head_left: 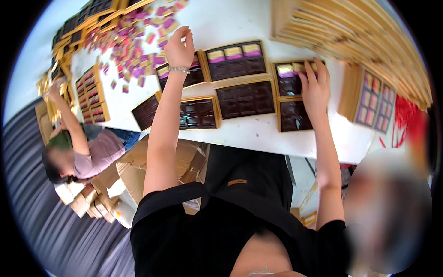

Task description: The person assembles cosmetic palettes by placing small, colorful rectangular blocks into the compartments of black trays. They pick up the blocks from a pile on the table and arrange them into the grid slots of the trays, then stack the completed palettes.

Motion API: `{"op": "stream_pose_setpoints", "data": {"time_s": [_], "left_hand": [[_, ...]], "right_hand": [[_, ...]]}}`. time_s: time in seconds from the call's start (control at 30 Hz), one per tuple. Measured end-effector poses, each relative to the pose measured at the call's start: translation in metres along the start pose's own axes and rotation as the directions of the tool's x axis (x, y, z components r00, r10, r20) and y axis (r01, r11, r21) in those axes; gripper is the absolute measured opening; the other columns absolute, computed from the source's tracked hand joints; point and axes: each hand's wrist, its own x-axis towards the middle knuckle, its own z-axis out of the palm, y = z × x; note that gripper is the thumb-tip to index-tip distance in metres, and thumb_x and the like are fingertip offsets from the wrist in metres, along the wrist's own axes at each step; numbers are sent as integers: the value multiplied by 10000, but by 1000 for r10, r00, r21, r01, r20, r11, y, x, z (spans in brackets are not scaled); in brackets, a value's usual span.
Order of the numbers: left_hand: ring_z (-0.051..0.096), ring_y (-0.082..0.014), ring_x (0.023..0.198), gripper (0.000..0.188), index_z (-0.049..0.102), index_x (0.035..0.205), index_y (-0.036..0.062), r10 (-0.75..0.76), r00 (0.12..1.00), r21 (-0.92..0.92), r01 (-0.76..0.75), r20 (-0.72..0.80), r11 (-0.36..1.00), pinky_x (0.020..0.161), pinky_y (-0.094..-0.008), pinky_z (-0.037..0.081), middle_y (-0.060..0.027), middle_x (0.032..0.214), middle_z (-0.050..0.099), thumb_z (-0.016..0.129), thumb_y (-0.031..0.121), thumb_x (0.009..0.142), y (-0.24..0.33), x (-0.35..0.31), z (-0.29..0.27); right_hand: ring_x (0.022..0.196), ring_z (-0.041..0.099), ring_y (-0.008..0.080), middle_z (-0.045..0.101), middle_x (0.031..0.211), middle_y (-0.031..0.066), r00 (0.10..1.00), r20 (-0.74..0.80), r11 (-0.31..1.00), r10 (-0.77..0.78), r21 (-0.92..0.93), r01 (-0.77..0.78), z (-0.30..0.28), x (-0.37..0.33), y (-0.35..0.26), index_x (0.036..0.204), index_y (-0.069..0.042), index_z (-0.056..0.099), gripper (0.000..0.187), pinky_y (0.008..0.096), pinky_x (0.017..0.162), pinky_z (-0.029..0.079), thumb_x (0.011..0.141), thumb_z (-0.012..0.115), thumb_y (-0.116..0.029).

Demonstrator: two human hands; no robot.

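White bench (254, 132), carrying: near row of gold-edged boxes, dark compartments, no pieces showing, the middle near box (244, 99) included. Behind it, far row: right-hand far box (287, 86), gold-and-purple wrapped pieces (285, 69) along its far edge. Right hand (316, 85), fingers reaching down over that edge; whether pinching or only pressing, cannot tell. Middle far box (235, 69), three pieces across its far compartments. Left hand (180, 51), raised above the bench beyond the left far box, fingers curled toward thumb; contents, if any, cannot be told. Farther, a loose heap (134, 46) of pieces; right, stacked boxes (350, 25). Handling, as judged: seat each piece squarely, gold band matching its neighbours; press lightly, sparing the wrapper; steady the box.
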Motion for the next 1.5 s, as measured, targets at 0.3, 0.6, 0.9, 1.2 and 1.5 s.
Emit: {"op": "stream_pose_setpoints", "data": {"time_s": [0.3,0.6,0.9,1.2,1.5], "left_hand": [[350,-262,1412,564,512,1390,147,89,994,502,-108,61,858,1117,-653,225,-32,1498,437,586,453,923,-117,79,10],[553,-233,1210,522,575,1335,268,106,967,437,-200,231,877,1008,-714,281,-5,1271,618,684,423,848,-97,106,0],[686,-240,799,332,685,1174,183,176,947,157,-223,269,962,732,-373,560,-96,999,695,704,200,843,-133,134,-1],[659,-134,739,287,674,1142,25,-477,879,-641,367,1,674,690,-271,550,-62,932,682,715,105,870,-145,-24,-179],[589,-131,734,288,758,986,96,-540,820,-141,522,-190,841,691,-278,519,-29,799,695,817,97,704,-163,-185,-208]], "right_hand": [[1473,219,293,250,1592,112,890,446,934,-92,-271,232,-9,-17,-1,1519,-57,263,757,624,1164,69,903,580,-363],[1442,272,357,359,1532,166,880,465,838,-97,-439,324,-28,1,-19,1416,-22,451,607,616,1143,117,1005,398,-466],[920,622,342,661,1034,137,857,-222,813,-465,276,513,148,247,-190,1222,-103,618,316,399,798,519,911,636,-158],[734,648,325,648,807,186,925,75,877,-372,356,323,173,257,-262,1010,-34,675,203,427,662,525,848,555,-12],[803,678,147,724,934,92,684,573,668,-452,725,-166,137,53,-377,1101,-31,669,237,264,742,529,865,681,-24]]}}
